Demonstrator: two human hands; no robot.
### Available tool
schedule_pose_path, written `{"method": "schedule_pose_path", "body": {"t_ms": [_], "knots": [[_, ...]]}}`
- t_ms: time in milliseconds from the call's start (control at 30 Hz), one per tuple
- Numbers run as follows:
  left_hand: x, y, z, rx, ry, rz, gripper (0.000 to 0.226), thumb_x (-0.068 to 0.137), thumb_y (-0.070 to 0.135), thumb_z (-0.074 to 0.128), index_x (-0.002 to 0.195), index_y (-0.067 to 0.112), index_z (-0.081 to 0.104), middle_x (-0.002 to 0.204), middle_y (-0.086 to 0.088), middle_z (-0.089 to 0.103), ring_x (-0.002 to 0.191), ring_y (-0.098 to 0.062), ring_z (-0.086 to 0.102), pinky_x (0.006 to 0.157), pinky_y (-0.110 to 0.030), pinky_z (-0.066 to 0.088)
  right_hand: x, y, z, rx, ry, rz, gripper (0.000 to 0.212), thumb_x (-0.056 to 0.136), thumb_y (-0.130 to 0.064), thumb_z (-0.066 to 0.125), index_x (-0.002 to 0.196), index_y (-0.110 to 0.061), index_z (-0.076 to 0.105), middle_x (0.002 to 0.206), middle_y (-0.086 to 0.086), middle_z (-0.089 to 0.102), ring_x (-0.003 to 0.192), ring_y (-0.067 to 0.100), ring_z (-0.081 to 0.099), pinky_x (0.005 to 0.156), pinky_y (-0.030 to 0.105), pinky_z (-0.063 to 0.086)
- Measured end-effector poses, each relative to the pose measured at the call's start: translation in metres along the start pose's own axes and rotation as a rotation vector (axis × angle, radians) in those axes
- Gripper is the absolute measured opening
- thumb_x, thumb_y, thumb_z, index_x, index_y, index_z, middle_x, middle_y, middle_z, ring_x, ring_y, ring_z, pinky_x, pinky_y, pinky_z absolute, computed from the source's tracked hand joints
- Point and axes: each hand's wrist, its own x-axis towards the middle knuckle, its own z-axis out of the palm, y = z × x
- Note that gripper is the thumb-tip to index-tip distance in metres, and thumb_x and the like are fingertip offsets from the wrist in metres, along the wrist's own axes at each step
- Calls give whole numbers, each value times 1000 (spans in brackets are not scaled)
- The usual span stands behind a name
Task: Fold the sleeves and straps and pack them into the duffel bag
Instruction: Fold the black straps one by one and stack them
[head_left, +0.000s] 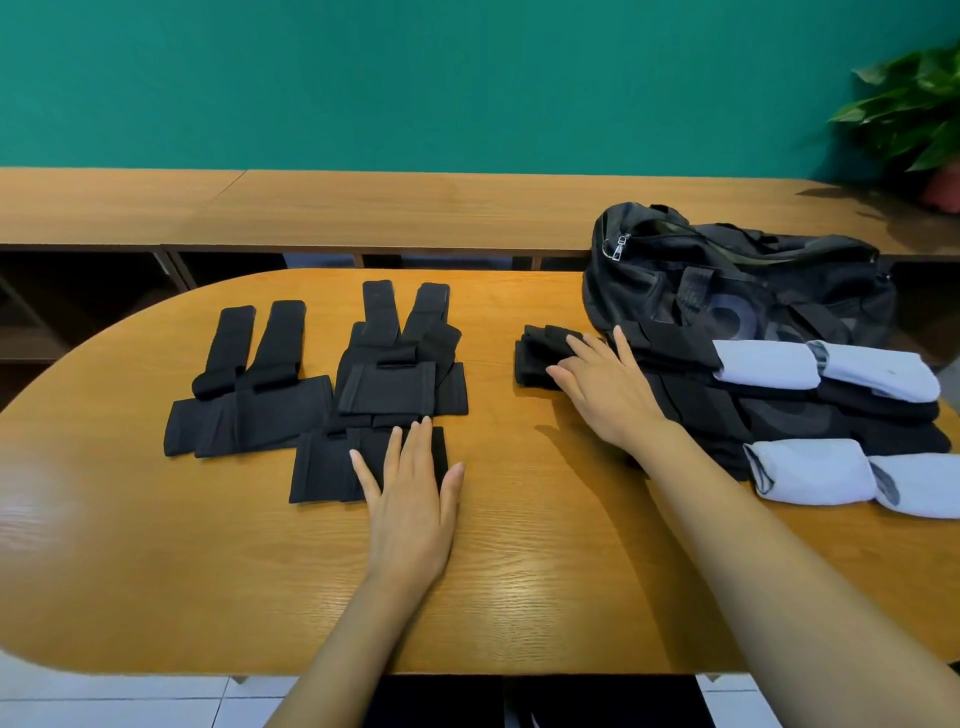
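Wooden table (519, 571), potted plant (914, 104), teal wall (415, 78)

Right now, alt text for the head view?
Two hands lie flat on a wooden table: the left hand on a black strap, the right hand on a folded black bundle beside a black duffel bag. More black straps lie farther left; white rolled sleeves at right.
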Motion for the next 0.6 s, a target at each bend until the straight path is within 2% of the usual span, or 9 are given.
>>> {"method": "schedule_pose_path", "body": {"t_ms": [67,133,167,233,333,500,600], "knots": [[0,-1,1,1,5,0,83,90,64,2,155,14,18,160,0,25,150,-14,5,113,-42,-27,1,-1,-1,82,35,3,54,103,-48,20,113,-18,64,134,2,57,145,19,28,120,38,-13],[0,-1,1,2,3,-2,83,90,64,3,155,14,18,160,1,26,150,-14,6,113,-42,-27,2,-4,-2,102,52,1,54,100,-52,19,102,-19,62,120,-1,63,140,17,35,121,39,-11],[-1,-1,1,6,0,-3,83,90,64,3,155,14,18,160,1,25,150,-13,5,113,-42,-27,2,-5,-1,92,63,-4,55,99,-53,18,100,-19,62,119,-1,63,139,17,36,122,40,-9],[-2,-1,0,11,3,-2,82,92,64,4,155,14,19,159,1,26,150,-14,6,113,-42,-27,2,-8,1,56,69,-24,54,100,-52,21,107,-20,63,132,2,58,141,20,33,122,42,-5],[-1,2,-3,8,4,-12,79,94,63,8,155,14,20,159,0,26,150,-14,6,112,-42,-27,-1,-11,6,4,-9,-35,54,102,-50,21,130,-23,57,152,4,41,146,23,25,122,46,-4],[-1,1,-4,-21,19,-16,72,95,58,12,153,17,27,158,1,29,150,-13,7,112,-42,-28,-8,-17,13,39,30,1,54,102,-52,23,136,-20,51,155,5,36,148,21,19,122,45,-3],[-2,-4,-4,-55,64,-50,68,98,56,15,149,17,36,157,0,32,150,-13,9,113,-42,-28,-14,-37,13,7,66,-77,55,101,-52,22,138,-22,50,157,0,33,149,17,15,123,44,-3]]}}
